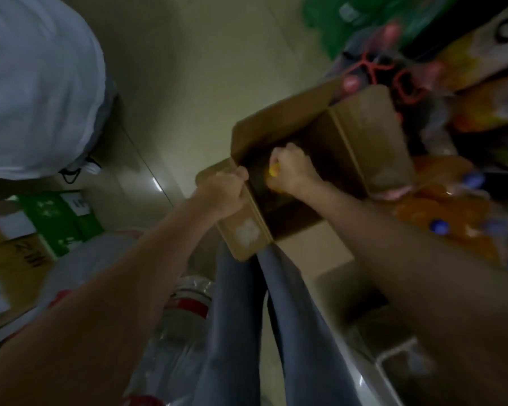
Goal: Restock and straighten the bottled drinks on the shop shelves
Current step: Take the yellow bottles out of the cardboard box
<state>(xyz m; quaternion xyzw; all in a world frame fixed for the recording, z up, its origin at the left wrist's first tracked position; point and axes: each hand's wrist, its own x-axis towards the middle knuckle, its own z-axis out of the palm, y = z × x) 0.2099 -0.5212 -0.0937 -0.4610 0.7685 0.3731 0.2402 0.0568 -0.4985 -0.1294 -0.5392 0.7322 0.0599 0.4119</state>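
we are steadying the open cardboard box with our left hand gripping its near flap, so our right hand, reaching inside, is closing its grip around a yellow-capped bottle; orange bottled drinks are waiting just beside.

Dim light over a pale glossy floor — one bright glint on it, thin tile seams running across. Green and brown cartons stacked at the left edge, a blurred jumble of orange and green packaging crowding the right.
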